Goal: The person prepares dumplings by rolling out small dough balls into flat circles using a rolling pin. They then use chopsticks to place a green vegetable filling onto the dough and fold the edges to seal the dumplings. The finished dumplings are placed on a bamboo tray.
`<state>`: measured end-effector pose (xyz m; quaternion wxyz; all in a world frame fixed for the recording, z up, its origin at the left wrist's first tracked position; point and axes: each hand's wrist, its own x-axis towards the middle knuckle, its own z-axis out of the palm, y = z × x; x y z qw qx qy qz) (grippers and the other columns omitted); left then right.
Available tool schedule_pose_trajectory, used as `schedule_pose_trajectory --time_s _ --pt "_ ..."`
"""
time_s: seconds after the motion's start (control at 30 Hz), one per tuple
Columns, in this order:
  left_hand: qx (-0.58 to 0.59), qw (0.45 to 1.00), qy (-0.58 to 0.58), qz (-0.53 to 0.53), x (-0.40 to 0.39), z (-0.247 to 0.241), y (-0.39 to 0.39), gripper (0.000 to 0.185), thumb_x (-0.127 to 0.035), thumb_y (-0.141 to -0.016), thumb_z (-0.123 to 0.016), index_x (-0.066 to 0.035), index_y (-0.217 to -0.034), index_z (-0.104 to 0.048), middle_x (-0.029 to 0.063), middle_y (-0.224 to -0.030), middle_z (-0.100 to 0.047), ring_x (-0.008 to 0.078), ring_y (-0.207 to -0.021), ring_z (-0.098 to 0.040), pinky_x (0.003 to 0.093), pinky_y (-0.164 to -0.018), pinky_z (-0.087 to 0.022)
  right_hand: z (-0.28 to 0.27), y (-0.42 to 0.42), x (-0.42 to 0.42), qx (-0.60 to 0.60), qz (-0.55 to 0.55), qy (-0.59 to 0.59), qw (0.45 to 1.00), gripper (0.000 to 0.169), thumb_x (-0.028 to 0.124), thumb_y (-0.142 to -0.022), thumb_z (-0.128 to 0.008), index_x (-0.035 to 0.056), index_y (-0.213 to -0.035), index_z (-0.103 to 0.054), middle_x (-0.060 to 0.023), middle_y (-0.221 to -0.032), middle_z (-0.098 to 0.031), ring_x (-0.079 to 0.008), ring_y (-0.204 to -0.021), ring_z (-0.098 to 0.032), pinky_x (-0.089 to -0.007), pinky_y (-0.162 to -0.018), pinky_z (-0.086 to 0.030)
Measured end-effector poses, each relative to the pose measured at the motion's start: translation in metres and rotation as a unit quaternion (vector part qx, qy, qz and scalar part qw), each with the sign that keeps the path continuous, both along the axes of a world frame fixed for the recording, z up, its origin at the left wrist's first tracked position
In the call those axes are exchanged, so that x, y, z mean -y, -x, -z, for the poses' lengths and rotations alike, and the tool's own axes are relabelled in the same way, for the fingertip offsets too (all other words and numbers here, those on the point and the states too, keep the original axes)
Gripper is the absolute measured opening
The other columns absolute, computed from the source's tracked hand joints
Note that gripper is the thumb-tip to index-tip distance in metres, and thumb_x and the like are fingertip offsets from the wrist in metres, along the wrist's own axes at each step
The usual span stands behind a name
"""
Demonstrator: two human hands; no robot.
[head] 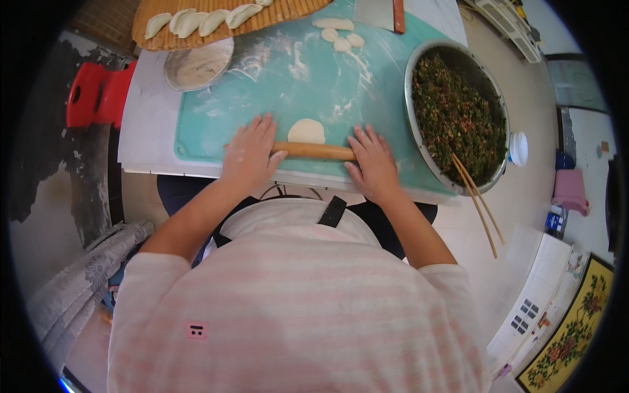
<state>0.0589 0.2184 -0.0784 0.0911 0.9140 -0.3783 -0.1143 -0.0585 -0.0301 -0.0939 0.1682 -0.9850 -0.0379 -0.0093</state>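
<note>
A wooden rolling pin [314, 151] lies crosswise on a floured green mat [275, 103] near the table's front edge. My left hand [253, 147] rests over its left end, and my right hand [372, 159] is on its right end, fingers pointing away from me. Just beyond the pin, touching or partly under it, is a flat round dough wrapper [306, 131]. Farther back on the mat sit a short dough roll [333, 23] and several small dough pieces [342, 44].
At right stands a metal bowl [410, 105] of chopped green filling [457, 113], chopsticks [474, 196] jutting over its rim. A bowl of flour [201, 66] is at back left, beside a slatted tray [285, 24] bearing several dumplings [191, 24]. A cleaver [376, 14] lies behind. A red stool [98, 93] stands left.
</note>
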Motion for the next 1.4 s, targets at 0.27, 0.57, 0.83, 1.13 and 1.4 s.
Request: schedule_pose_trajectory --time_s 0.27,0.57,0.83,1.13,1.4 --pt "-0.196 0.975 0.079 -0.074 0.065 0.001 -0.04 0.028 -0.021 -0.078 -0.063 -0.005 -0.1 -0.058 0.0137 -0.101 -0.058 0.0281 -0.088 -0.058 0.0363 -0.076 -0.046 -0.008 0.016 -0.008 0.039 -0.006 -0.016 0.999 0.032 0.01 -0.068 -0.066 0.0095 -0.099 -0.056 -0.0066 -0.099 -0.059 -0.0278 -0.095 -0.054 -0.042 -0.083 -0.04" --pt "-0.175 0.931 0.253 -0.198 0.012 -0.002 -0.06 0.022 -0.009 -0.076 -0.063 -0.002 -0.097 -0.058 0.0111 -0.083 -0.062 0.0224 -0.08 -0.061 0.034 -0.073 -0.048 -0.002 0.052 0.034 0.083 0.175 -0.061 0.979 0.032 0.01 -0.071 -0.064 0.0125 -0.103 -0.059 -0.0069 -0.094 -0.06 -0.0287 -0.087 -0.057 -0.0401 -0.075 -0.045" --pt "0.111 0.985 0.132 0.021 0.0 0.012 -0.015 0.031 -0.015 -0.077 -0.063 -0.007 -0.107 -0.057 0.0124 -0.115 -0.055 0.0308 -0.106 -0.052 0.0391 -0.092 -0.041 0.026 0.034 0.047 0.157 0.235 -0.012 0.959 0.036 0.016 -0.074 -0.066 0.0142 -0.109 -0.057 -0.0086 -0.093 -0.061 -0.0307 -0.081 -0.059 -0.041 -0.071 -0.047" --pt "0.078 0.988 0.106 0.076 0.114 0.024 -0.085 0.042 -0.017 -0.083 -0.056 -0.004 -0.122 -0.046 0.0142 -0.132 -0.041 0.0319 -0.122 -0.038 0.038 -0.101 -0.033 0.033 0.038 0.046 0.184 0.284 -0.003 0.941 0.037 0.018 -0.079 -0.063 0.0126 -0.115 -0.055 -0.0157 -0.09 -0.061 -0.0359 -0.08 -0.058 -0.0431 -0.071 -0.047" --pt "0.104 0.989 0.003 0.105 0.185 0.043 -0.126 0.058 -0.025 -0.087 -0.05 -0.002 -0.137 -0.03 0.0145 -0.146 -0.024 0.0303 -0.134 -0.023 0.0374 -0.11 -0.02 0.036 0.035 0.048 0.195 0.258 -0.032 0.946 0.042 0.019 -0.076 -0.065 0.0117 -0.117 -0.054 -0.0148 -0.104 -0.057 -0.0355 -0.093 -0.055 -0.043 -0.081 -0.044"
